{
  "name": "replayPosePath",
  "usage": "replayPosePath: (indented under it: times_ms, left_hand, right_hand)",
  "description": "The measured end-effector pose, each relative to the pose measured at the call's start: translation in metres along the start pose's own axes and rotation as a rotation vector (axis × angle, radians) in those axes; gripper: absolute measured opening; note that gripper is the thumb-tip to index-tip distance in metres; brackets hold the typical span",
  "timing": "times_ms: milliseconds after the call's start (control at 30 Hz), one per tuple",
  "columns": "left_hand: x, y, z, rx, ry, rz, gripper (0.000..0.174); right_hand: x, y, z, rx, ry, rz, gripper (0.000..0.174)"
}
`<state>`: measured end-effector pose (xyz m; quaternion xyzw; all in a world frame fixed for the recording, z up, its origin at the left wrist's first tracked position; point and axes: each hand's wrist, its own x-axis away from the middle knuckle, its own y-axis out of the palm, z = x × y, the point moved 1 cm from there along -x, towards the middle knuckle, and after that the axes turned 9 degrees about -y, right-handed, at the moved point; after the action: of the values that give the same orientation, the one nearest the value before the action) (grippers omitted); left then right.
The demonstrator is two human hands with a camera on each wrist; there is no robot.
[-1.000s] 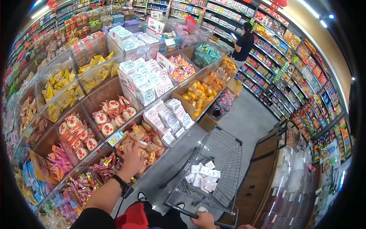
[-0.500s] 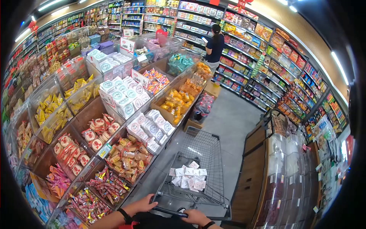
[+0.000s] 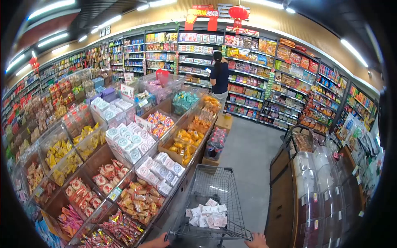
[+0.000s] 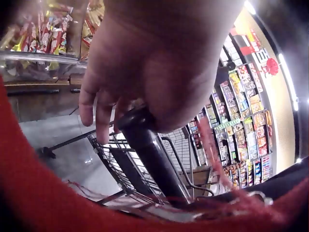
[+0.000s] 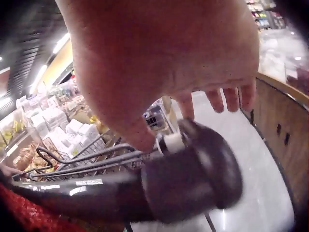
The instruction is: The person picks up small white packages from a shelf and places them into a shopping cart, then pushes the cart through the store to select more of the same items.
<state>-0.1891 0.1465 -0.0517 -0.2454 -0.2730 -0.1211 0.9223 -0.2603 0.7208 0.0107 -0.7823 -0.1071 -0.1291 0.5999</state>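
Note:
A grey wire shopping cart [image 3: 215, 167] stands in front of me, with a pile of small white packets [image 3: 209, 215] in its basket. My left hand [image 4: 154, 72] rests on the rounded left end of the dark cart handle [image 4: 157, 162], its fingers hanging loosely past it. At the other end, my right hand [image 5: 169, 58] lies over the handle's thick end cap [image 5: 193, 179], fingers reaching down beyond it and the thumb by the metal frame. In the head view both hands show only partly, at the bottom edge.
Left of the cart runs a sweets counter with bins of wrapped snacks [image 3: 140, 200] and white packets [image 3: 161, 171]. Bottles [image 3: 216, 144] stand at its far end. Clear dispensers [image 3: 308, 182] line the right. Ahead, a person [image 3: 219, 78] stands by full shelves [image 3: 248, 82].
My left hand came back from the snack bin to the cart handle, and my right hand moved to the handle's right end. The view has tilted up toward the shelves.

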Motion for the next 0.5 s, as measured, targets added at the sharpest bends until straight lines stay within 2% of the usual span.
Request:
replayPosePath:
  times_ms: [33,100,133,167,200,267,367,500]
  left_hand:
    - [0.0,-0.002,-0.001,-0.027,-0.005,-0.046,0.082]
    - [-0.018,0.01,-0.026,-0.01,0.021,0.013,0.078]
    - [-0.024,0.013,-0.035,0.001,0.033,0.041,0.076]
    - [-0.01,0.006,0.0,0.064,-0.145,0.031,0.072]
    - [-0.014,0.01,0.005,0.102,-0.144,0.099,0.069]
    - [-0.02,0.015,0.0,0.173,-0.143,0.234,0.063]
    - [-0.05,0.022,-0.018,0.375,-0.003,0.325,0.055]
    - [-0.055,0.016,-0.024,0.204,0.002,0.36,0.047]
  right_hand:
    - [-0.003,0.035,0.027,-0.174,-0.049,0.034,0.079]
    - [-0.015,0.109,0.074,-0.52,-0.146,0.103,0.07]
    - [-0.016,0.108,0.071,-0.658,-0.071,0.041,0.066]
    - [-0.018,0.109,0.072,-0.796,0.005,-0.023,0.061]
    - [-0.02,0.111,0.073,-0.932,0.082,-0.088,0.057]
    - [-0.019,0.119,0.068,-0.899,0.036,-0.051,0.05]
    - [-0.02,0.126,0.061,-0.92,0.02,0.033,0.039]
    - [-0.029,0.125,0.058,-0.787,0.06,0.047,0.032]
